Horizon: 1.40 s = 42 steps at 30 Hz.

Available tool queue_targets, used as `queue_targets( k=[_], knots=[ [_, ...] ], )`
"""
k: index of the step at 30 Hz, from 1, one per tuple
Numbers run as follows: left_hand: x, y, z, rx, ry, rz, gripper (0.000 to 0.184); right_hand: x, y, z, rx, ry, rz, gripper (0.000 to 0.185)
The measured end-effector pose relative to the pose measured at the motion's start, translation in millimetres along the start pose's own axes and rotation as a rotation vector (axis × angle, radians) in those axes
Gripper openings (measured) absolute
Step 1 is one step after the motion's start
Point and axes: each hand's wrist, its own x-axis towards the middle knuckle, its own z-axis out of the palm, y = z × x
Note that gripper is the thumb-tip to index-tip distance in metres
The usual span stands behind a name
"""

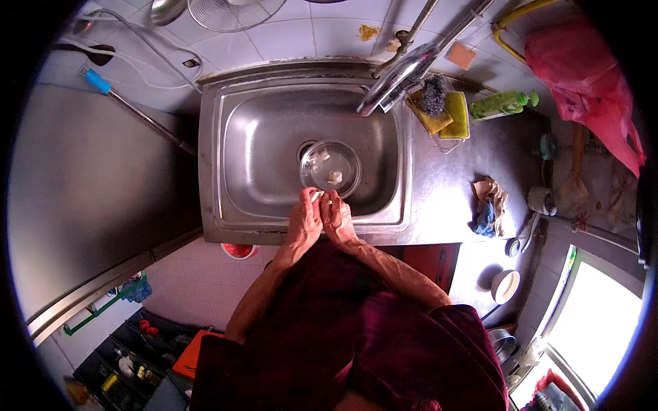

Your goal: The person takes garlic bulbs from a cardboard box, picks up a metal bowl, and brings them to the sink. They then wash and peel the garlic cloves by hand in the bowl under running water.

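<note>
A clear round bowl (348, 163) rests in the steel sink (274, 161), over the drain, with a few pale pieces (334, 177) inside. At the bowl's near rim my left hand (306, 216) and my right hand (336, 216) are side by side, nearly touching. The fingers of both are bent and closed around a small whitish piece (317, 196). It is too small to name, and the fingers hide part of it.
A chrome faucet (397, 81) reaches over the sink's back right. Right of the sink are a rack with sponges (455, 115), a green bottle (498, 105) and crumpled cloths (489, 207). A pink bag (579, 75) hangs at upper right.
</note>
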Motion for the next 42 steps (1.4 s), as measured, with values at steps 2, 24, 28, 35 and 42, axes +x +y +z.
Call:
queue_targets(
  k=[2, 24, 28, 35, 42],
  knots=[
    [1, -2, 4, 0.027, -0.01, -0.022, 0.019, -2, 0, 1, -0.074, -0.017, 0.005, 0.045],
    [12, -8, -36, -1.187, -0.083, -0.367, 0.029, 59, 12, -48, 1.761, 0.028, 1.051, 0.035],
    [13, -7, -36, -0.989, -0.09, -0.363, 0.03, 44, 41, -14, 1.723, 0.029, 1.021, 0.034],
    [10, -11, -36, -1.004, -0.103, -0.356, 0.037, 24, 53, -7, 1.681, 0.11, 1.028, 0.037],
    [4, -28, -27, -0.875, -0.199, -0.355, 0.044, 7, 60, 8, 1.733, 0.094, 1.038, 0.062]
  ],
)
